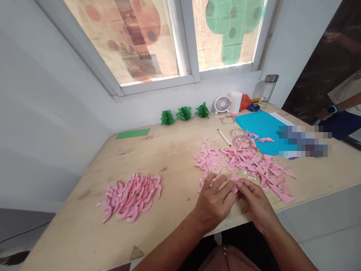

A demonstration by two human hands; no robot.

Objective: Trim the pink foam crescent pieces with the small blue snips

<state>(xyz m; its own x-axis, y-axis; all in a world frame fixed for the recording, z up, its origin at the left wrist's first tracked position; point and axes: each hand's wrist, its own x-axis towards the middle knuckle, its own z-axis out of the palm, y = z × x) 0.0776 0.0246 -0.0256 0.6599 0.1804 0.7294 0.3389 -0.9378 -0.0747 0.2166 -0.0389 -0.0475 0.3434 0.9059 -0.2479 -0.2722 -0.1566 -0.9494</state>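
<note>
Near the front edge of the table, my left hand and my right hand meet over a small piece of pink paper. Fingertips of both hands pinch it, and they hide most of its shape. Just beyond them lie loose curved pink paper cut-outs and a heap of pink paper scraps. Tiny white bits are scattered by my right hand. Off to the left sits a big pile of curved pink paper pieces, overlapping in rows.
Along the wall stand green paper decorations, a small white fan, a white roll and a glass bottle. Blue sheets, metal rings, a pen and green paper lie about. Another person's arm shows right.
</note>
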